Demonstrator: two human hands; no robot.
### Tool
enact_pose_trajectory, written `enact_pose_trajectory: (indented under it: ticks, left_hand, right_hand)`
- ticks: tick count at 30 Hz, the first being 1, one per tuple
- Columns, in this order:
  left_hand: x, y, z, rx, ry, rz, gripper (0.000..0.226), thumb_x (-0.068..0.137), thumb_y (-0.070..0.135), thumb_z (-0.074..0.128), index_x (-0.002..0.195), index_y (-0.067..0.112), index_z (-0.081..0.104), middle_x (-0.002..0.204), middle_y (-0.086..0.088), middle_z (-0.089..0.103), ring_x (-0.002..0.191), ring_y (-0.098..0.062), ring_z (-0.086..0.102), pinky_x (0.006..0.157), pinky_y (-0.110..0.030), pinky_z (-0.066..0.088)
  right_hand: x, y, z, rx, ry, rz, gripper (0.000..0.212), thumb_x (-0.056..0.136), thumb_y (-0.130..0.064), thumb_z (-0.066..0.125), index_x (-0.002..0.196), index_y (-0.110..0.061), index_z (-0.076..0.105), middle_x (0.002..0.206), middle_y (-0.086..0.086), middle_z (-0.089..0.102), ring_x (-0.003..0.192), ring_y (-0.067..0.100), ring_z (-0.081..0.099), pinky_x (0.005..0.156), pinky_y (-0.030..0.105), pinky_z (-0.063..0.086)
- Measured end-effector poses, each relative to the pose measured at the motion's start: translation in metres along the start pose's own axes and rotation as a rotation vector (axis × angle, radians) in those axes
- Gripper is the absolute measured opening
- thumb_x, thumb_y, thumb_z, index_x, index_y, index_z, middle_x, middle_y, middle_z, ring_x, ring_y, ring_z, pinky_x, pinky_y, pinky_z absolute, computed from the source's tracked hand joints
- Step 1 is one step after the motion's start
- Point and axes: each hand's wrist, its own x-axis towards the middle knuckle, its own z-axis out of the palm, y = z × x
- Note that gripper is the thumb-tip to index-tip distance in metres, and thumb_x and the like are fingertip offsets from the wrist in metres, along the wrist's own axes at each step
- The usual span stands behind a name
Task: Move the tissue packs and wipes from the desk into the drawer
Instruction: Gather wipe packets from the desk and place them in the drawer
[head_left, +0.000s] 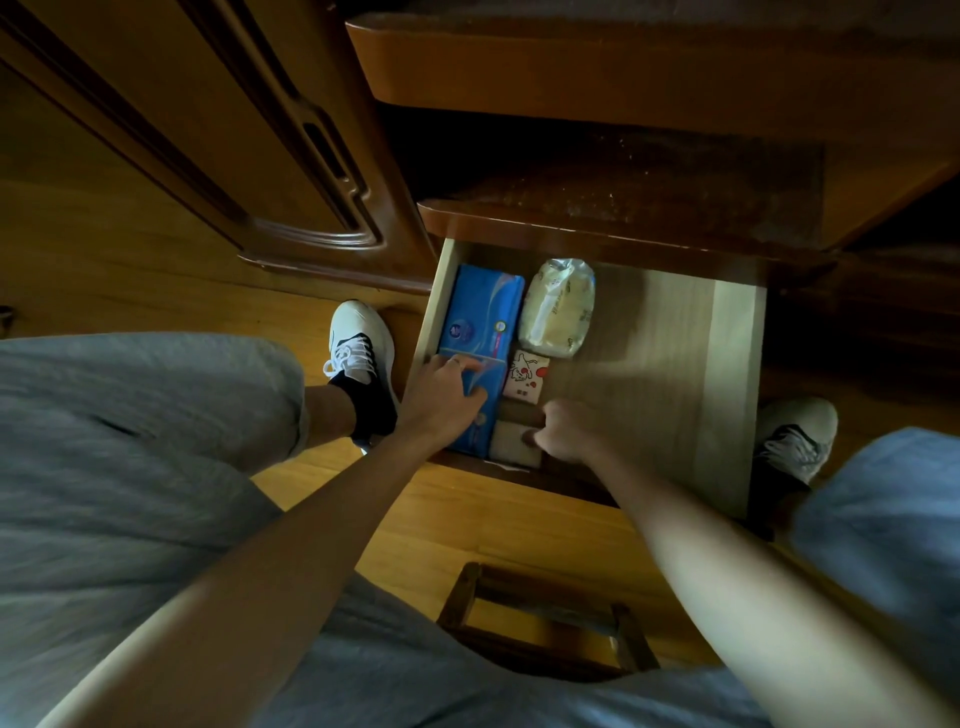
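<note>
Along the drawer's (727, 364) front edge, the left hand (444, 397) presses loosely spread fingers on the blue tissue pack (480, 322) while the right hand (569, 431) pinches a small beige pack (511, 441), which could jam against the cartoon-printed pack (525, 375) if shoved.

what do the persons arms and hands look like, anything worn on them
Both forearms are bare, with no sleeves, gloves or watch in view. The left hand seems to wear a thin ring on one finger. The right hand shows nothing worn.
</note>
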Motion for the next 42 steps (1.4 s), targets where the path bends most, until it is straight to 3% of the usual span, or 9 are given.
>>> enact_pose_trajectory:
  ticks: [3, 7, 12, 18, 23, 30, 34, 39, 42]
  left_hand:
    - [-0.001, 0.001, -0.002, -0.006, -0.003, 0.000, 0.036, 0.090, 0.029, 0.067, 0.126, 0.024, 0.063, 0.131, -0.009, 0.059, 0.124, -0.028, 0.052, 0.104, -0.047, 0.047]
    - [-0.003, 0.002, -0.003, -0.006, 0.000, 0.007, 0.037, 0.091, 0.026, 0.068, 0.128, 0.021, 0.063, 0.129, -0.009, 0.058, 0.122, -0.028, 0.053, 0.103, -0.045, 0.048]
    - [-0.002, 0.002, -0.005, -0.005, -0.008, -0.003, 0.038, 0.092, 0.025, 0.068, 0.129, 0.020, 0.062, 0.129, -0.009, 0.057, 0.121, -0.027, 0.053, 0.103, -0.044, 0.049]
    - [0.001, 0.000, -0.003, -0.003, 0.009, -0.001, 0.036, 0.091, 0.028, 0.068, 0.126, 0.024, 0.063, 0.128, -0.006, 0.059, 0.119, -0.026, 0.056, 0.098, -0.039, 0.051]
    - [0.005, -0.001, 0.002, -0.034, -0.056, -0.032, 0.037, 0.093, 0.033, 0.065, 0.129, 0.035, 0.057, 0.134, 0.001, 0.051, 0.110, -0.008, 0.050, 0.071, -0.006, 0.033]
    - [0.006, 0.013, 0.001, -0.049, -0.079, -0.010, 0.037, 0.095, 0.025, 0.064, 0.132, 0.025, 0.059, 0.142, -0.005, 0.048, 0.133, -0.023, 0.043, 0.103, -0.032, 0.039]
    - [0.005, 0.007, 0.002, -0.044, -0.090, -0.018, 0.039, 0.095, 0.024, 0.065, 0.133, 0.026, 0.058, 0.145, -0.003, 0.046, 0.137, -0.022, 0.040, 0.104, -0.029, 0.037]
    - [0.007, 0.003, 0.004, -0.009, -0.095, -0.020, 0.041, 0.094, 0.030, 0.065, 0.134, 0.028, 0.057, 0.144, -0.001, 0.045, 0.136, -0.021, 0.040, 0.102, -0.034, 0.042]
    - [0.004, 0.003, 0.004, 0.039, -0.099, 0.007, 0.044, 0.094, 0.030, 0.066, 0.136, 0.026, 0.055, 0.145, -0.003, 0.044, 0.136, -0.022, 0.038, 0.103, -0.038, 0.044]
  right_hand:
    - [0.002, -0.001, -0.013, 0.025, 0.149, 0.086, 0.031, 0.096, -0.043, 0.064, 0.081, -0.017, 0.060, 0.073, -0.001, 0.061, 0.063, 0.013, 0.057, 0.059, 0.029, 0.049]
    - [0.003, -0.001, -0.028, -0.080, 0.496, -0.064, 0.030, 0.098, -0.042, 0.061, 0.124, -0.028, 0.062, 0.100, -0.006, 0.068, 0.075, 0.009, 0.061, 0.056, 0.022, 0.044]
    - [0.015, -0.004, -0.022, -0.226, 0.335, -0.213, 0.058, 0.100, -0.032, 0.060, 0.153, -0.027, 0.037, 0.156, 0.009, 0.039, 0.112, 0.026, 0.064, 0.083, 0.040, 0.059]
    - [0.022, -0.012, -0.027, -0.248, 0.245, -0.104, 0.066, 0.093, -0.044, 0.068, 0.148, -0.030, 0.033, 0.144, 0.013, 0.049, 0.117, 0.035, 0.062, 0.089, 0.047, 0.054]
    - [0.018, 0.002, -0.018, -0.226, 0.178, -0.098, 0.041, 0.099, -0.040, 0.057, 0.134, -0.021, 0.050, 0.108, 0.009, 0.070, 0.095, 0.029, 0.068, 0.082, 0.047, 0.058]
    - [0.012, 0.013, -0.008, -0.238, 0.168, -0.205, 0.046, 0.101, -0.043, 0.055, 0.141, -0.021, 0.053, 0.127, 0.010, 0.065, 0.114, 0.029, 0.062, 0.087, 0.041, 0.052]
    - [0.007, 0.011, -0.008, -0.171, 0.086, -0.153, 0.059, 0.096, -0.050, 0.061, 0.147, -0.021, 0.049, 0.133, 0.010, 0.059, 0.123, 0.029, 0.056, 0.099, 0.047, 0.050]
    - [0.007, 0.005, -0.028, 0.096, 0.605, 0.009, 0.034, 0.094, -0.056, 0.056, 0.113, -0.028, 0.058, 0.094, -0.004, 0.066, 0.073, 0.010, 0.060, 0.057, 0.026, 0.045]
    - [0.020, 0.001, -0.052, 0.019, 0.770, -0.073, 0.042, 0.088, -0.039, 0.072, 0.123, -0.028, 0.051, 0.127, 0.008, 0.056, 0.097, 0.020, 0.060, 0.060, 0.027, 0.048]
